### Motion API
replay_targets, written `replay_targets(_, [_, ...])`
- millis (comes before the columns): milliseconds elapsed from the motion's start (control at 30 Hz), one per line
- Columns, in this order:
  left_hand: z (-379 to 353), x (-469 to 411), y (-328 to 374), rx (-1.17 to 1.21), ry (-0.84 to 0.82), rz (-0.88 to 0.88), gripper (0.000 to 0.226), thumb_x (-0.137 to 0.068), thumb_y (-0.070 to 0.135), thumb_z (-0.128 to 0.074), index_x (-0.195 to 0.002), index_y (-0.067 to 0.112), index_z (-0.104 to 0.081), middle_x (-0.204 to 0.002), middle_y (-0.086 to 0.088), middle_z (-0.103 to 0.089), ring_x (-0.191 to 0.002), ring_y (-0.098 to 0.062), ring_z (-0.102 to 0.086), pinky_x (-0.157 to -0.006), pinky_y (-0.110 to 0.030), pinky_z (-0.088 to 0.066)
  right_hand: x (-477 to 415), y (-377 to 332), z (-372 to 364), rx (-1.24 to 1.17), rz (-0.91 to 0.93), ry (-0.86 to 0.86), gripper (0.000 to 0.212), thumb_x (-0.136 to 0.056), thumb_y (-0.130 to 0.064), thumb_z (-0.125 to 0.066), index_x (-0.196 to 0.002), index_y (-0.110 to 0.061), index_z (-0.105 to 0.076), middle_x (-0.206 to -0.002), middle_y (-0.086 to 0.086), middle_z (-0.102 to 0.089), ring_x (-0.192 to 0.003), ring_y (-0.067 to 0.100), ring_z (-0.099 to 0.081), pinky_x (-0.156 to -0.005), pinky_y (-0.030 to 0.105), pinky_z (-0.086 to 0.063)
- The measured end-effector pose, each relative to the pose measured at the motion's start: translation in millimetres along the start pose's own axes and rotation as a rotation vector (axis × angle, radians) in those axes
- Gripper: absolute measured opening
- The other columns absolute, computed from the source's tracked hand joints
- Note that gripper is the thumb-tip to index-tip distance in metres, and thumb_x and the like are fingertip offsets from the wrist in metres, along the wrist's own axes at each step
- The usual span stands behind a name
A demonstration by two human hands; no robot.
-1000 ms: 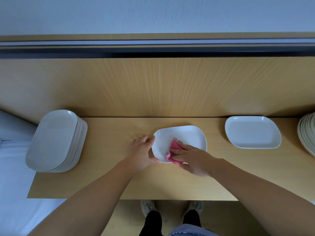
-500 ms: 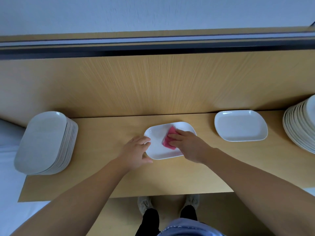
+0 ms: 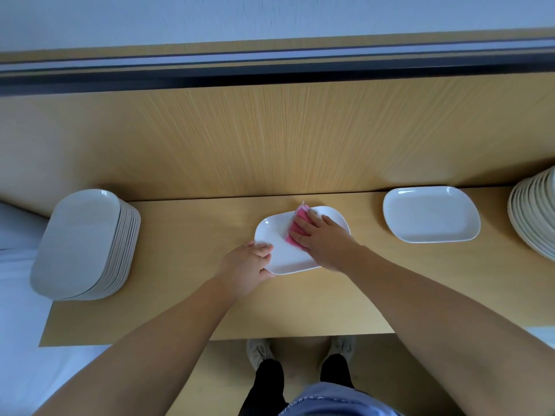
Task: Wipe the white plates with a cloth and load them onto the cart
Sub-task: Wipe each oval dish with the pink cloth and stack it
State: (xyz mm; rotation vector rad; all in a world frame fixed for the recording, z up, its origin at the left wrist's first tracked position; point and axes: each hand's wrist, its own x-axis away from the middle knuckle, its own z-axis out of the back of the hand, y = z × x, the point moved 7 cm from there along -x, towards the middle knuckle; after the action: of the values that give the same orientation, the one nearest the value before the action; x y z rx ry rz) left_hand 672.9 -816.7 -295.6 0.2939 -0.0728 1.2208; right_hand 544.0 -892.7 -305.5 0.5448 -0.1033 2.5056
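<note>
Left hand: the left hand [image 3: 247,265] holds the rim of the middle plate [image 3: 289,258] at about 8 o'clock. Its fingers curl over the top of the rim and the thumb sits at the near edge.
Left hand pose: knuckles up, wrist low by the table, and the bare arm comes in from 7 o'clock of the picture.
Right hand: the right hand [image 3: 326,240] lies flat and wide, fingers straight and close together. It presses down on the pink cloth [image 3: 294,228] and does not wrap round it.
Right hand pose: palm down, fingertips pointing to about 11 o'clock, and the bare arm comes in from 5 o'clock of the picture.
Pink cloth: bunched under the right fingers, on the plate's far part at about 12 o'clock. One corner sticks out past the far rim.
Middle plate: white, lying flat on the table [image 3: 186,235], right in front of the person.
Lone plate: another white plate, the lone plate [image 3: 431,219], lies flat at 3 o'clock, well apart from the middle one.
Left pile: a tall stack of white plates, the left pile [image 3: 79,244], at 9 o'clock by the table's end.
Right pile: more stacked plates, the right pile [image 3: 534,214], at 3 o'clock, cut off by the picture's edge.
Behind: a wood wall [image 3: 270,139] at 12 o'clock.
Below: two shoes [image 3: 259,352] at 6 o'clock, under the table's edge.
</note>
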Motion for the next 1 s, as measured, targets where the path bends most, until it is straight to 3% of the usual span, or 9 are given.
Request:
replay_targets(100, [4, -2, 1, 0.005, -0.042, 0.022, 0.042, -0.078, 0.045, -0.074, -0.098, 0.008, -0.076, -0.124, 0.002, -0.066, -0.116, -0.007, -0.061, -0.106, -0.023, -0.034, 10, 19, 2, 0.020, -0.097, -0.011, 0.063, -0.097, -0.022, -0.044, -0.153, -0.024, -0.015, -0.162, 0.004, -0.003, -0.149, 0.030, 0.002, -0.114, 0.042, -0.019])
replay_targets(200, [-5, -7, 1, -0.001, -0.068, -0.010, 0.053, -0.100, 0.042, -0.044, -0.137, 0.006, -0.051, -0.156, 0.002, -0.032, -0.144, -0.009, -0.026, -0.117, -0.021, -0.009, 22, 33, -2, -0.007, -0.165, -0.030, 0.058, -0.099, -0.021, -0.038, -0.153, -0.025, -0.015, -0.163, 0.003, -0.001, -0.149, 0.027, 0.005, -0.113, 0.040, -0.020])
replay_targets(300, [-9, -5, -1, -0.003, -0.125, 0.031, 0.049, -0.085, 0.049, -0.068, -0.111, 0.007, -0.071, -0.135, 0.000, -0.059, -0.126, -0.009, -0.052, -0.110, -0.025, -0.032, 28, 32, -6, -0.046, -0.207, -0.047, 0.057, -0.099, -0.020, -0.036, -0.152, -0.024, -0.017, -0.162, 0.003, -0.004, -0.149, 0.026, 0.005, -0.112, 0.038, -0.022])
replay_targets(367, [-19, -6, -4, -0.039, -0.206, 0.022, 0.045, -0.058, 0.055, -0.087, -0.078, 0.016, -0.078, -0.103, 0.006, -0.074, -0.096, -0.005, -0.068, -0.087, -0.023, -0.052, 30, 29, -9, -0.071, -0.223, -0.071, 0.057, -0.098, -0.019, -0.036, -0.152, -0.025, -0.017, -0.162, 0.003, -0.005, -0.149, 0.027, 0.006, -0.114, 0.038, -0.023])
replay_targets(467, [-21, -7, -5, -0.051, -0.156, 0.028, 0.044, -0.051, 0.057, -0.088, -0.069, 0.019, -0.077, -0.095, 0.010, -0.074, -0.088, -0.002, -0.069, -0.075, -0.019, -0.054, 39, 24, -16, -0.080, -0.216, -0.103, 0.057, -0.098, -0.019, -0.035, -0.152, -0.026, -0.019, -0.160, 0.005, -0.012, -0.149, 0.030, 0.002, -0.114, 0.040, -0.026])
replay_targets(567, [-15, -8, -2, -0.165, -0.132, 0.016, 0.047, -0.079, 0.061, -0.067, -0.099, 0.020, -0.077, -0.122, 0.010, -0.066, -0.112, -0.002, -0.061, -0.092, -0.022, -0.048, 49, 14, -19, -0.034, -0.186, -0.134, 0.051, -0.099, -0.020, -0.033, -0.149, -0.023, -0.023, -0.155, 0.007, -0.023, -0.148, 0.033, -0.006, -0.106, 0.041, -0.034])
replay_targets(667, [-19, -12, -2, -0.176, -0.177, 0.021, 0.056, -0.100, 0.050, -0.036, -0.136, 0.010, -0.051, -0.154, 0.002, -0.034, -0.140, -0.011, -0.034, -0.110, -0.032, -0.031, 57, 3, -20, -0.021, -0.158, -0.169, 0.046, -0.102, -0.022, -0.030, -0.147, -0.020, -0.025, -0.151, 0.008, -0.028, -0.146, 0.036, -0.012, -0.099, 0.042, -0.038])
replay_targets(833, [-19, -14, -3, -0.198, -0.229, 0.035, 0.057, -0.102, 0.049, -0.030, -0.142, 0.012, -0.043, -0.158, 0.003, -0.025, -0.143, -0.010, -0.026, -0.111, -0.031, -0.029, 64, -8, -17, -0.049, -0.129, -0.209, 0.054, -0.097, -0.009, -0.033, -0.149, -0.017, -0.021, -0.149, 0.009, -0.029, -0.143, 0.040, -0.015, -0.100, 0.045, -0.043])
replay_targets(1000, [-14, -11, -4, -0.085, -0.216, 0.084, 0.056, -0.101, 0.050, -0.032, -0.144, 0.014, -0.041, -0.160, 0.005, -0.020, -0.144, -0.013, -0.024, -0.111, -0.028, -0.027, 66, 6, -9, -0.223, -0.103, -0.146, 0.047, -0.093, -0.003, -0.036, -0.125, -0.036, -0.047, -0.116, -0.001, -0.054, -0.111, 0.027, -0.052, -0.087, 0.037, -0.050])
